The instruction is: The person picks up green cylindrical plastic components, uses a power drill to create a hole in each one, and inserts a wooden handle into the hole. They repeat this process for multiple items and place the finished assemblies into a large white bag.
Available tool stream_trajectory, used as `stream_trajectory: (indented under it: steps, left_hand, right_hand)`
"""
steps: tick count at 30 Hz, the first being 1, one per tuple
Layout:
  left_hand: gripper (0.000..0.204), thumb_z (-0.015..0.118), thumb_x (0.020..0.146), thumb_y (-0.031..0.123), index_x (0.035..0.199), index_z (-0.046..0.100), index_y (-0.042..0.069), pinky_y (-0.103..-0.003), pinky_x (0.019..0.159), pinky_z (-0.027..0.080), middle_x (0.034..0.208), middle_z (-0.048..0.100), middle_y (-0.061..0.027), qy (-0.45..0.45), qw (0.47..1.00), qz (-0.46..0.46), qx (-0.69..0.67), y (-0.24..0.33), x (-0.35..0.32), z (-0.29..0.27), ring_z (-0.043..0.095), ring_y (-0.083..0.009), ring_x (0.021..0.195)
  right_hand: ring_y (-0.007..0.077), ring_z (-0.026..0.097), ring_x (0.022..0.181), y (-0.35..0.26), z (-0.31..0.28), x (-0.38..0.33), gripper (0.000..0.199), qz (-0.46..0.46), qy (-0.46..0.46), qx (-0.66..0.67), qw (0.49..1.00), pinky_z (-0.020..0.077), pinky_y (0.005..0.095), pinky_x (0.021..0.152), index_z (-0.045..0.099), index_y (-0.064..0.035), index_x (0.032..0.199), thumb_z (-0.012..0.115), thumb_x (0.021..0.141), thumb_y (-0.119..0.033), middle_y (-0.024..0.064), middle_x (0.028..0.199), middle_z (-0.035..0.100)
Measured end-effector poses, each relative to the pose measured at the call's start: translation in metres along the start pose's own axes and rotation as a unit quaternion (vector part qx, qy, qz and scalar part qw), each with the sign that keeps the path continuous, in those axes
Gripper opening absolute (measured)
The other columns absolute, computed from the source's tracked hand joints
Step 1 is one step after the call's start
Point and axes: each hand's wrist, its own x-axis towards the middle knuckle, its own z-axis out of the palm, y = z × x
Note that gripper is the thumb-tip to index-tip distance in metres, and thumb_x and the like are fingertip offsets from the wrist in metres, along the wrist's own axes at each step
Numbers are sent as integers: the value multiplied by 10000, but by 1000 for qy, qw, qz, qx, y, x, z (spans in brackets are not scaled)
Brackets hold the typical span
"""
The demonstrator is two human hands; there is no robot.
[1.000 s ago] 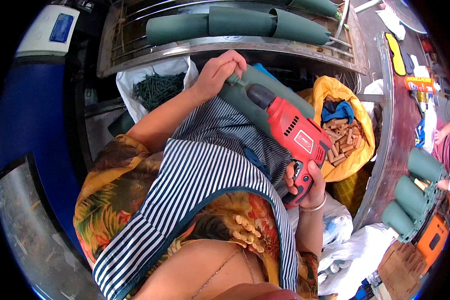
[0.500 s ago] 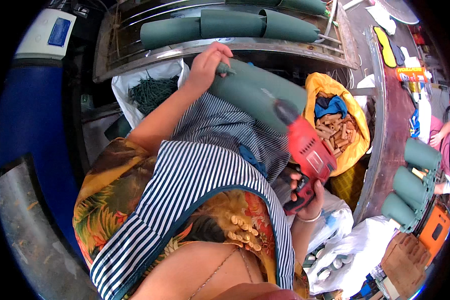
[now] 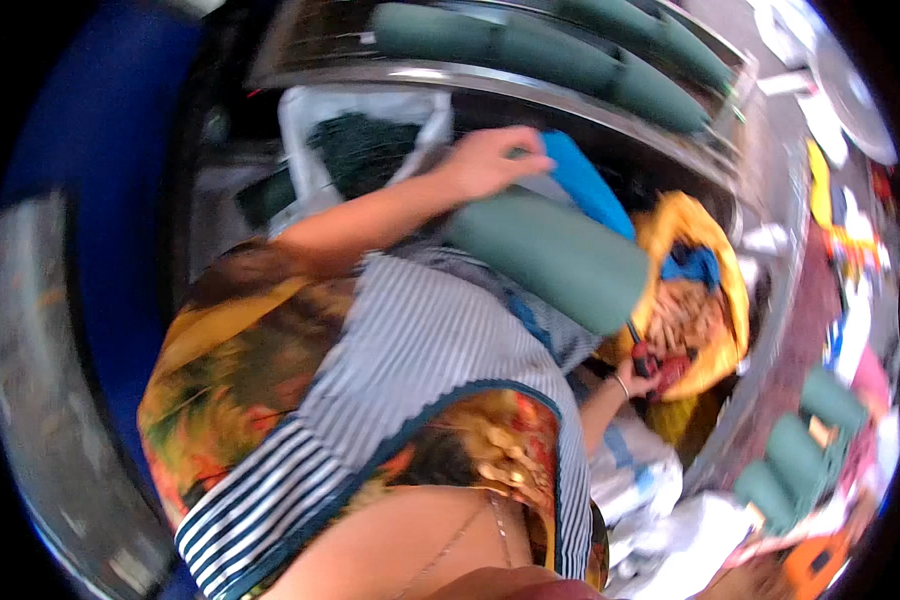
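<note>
A dark green plastic cylinder (image 3: 550, 258) lies slantwise across my lap, over the striped apron (image 3: 410, 340). My left hand (image 3: 488, 168) is above its upper left end, fingers closed and blurred by motion. A small dark green bit shows between them, too blurred to name further. Low at the right, my right hand (image 3: 636, 380) grips a red and black power drill (image 3: 674, 372), held below the cylinder's right end and in front of the yellow sack. The cylinder hides part of the drill.
Ahead stands a metal-framed rack (image 3: 560, 75) with green cylinders (image 3: 550, 48). A white bag (image 3: 295, 130) holds thin dark green pieces. The yellow sack (image 3: 732, 300) contains brown tubes and blue cloth. More green cylinders (image 3: 790, 465) stand at right, near white bags (image 3: 660, 540).
The drill has gone from over the cylinder down and right, beside the yellow sack. My left hand has lifted off the cylinder's end. The whole view has shifted.
</note>
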Motion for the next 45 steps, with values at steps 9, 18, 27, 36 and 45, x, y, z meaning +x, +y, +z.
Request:
stream_trajectory:
  steps: [9,18,27,36,45]
  left_hand:
    - [424,500,952,483,1053,614,87,-438,777,483,970,665,-170,-145,985,-65,62,-18,17,-1,634,-359,919]
    - [304,470,979,345,1043,511,51,-470,737,466,889,643,-184,-7,996,-1,-87,-13,2,-23,622,-386,862]
    - [285,508,925,320,937,547,38,-509,688,487,868,612,-193,30,988,149,-20,-12,-12,-20,627,-387,810]
    - [204,566,902,182,1023,593,20,-405,828,472,977,618,-155,566,801,-165,105,-234,-108,-192,593,-308,920]
    - [906,720,720,627,1254,537,-81,-417,984,448,1305,552,-245,492,604,-620,93,-485,-367,-280,553,-369,1191]
  right_hand:
    - [241,605,969,60,150,-38,348,-145,257,-535,791,494,414,916,573,13,1079,636,867,-255,120,1034,629]
    - [302,601,949,233,367,-119,307,-251,-452,-854,51,484,397,838,622,-72,1151,645,896,-241,119,1003,652]
    - [287,604,976,283,380,-98,338,-215,-590,-777,-30,454,402,847,639,-106,1125,703,824,-246,69,982,670]
    - [317,638,937,300,368,-109,290,-135,-620,-772,43,512,376,807,634,-4,1090,642,802,30,147,1015,653]
    - [331,601,1094,304,410,-135,316,-156,-676,-715,-88,492,408,935,594,45,1167,573,855,2,178,1163,620]
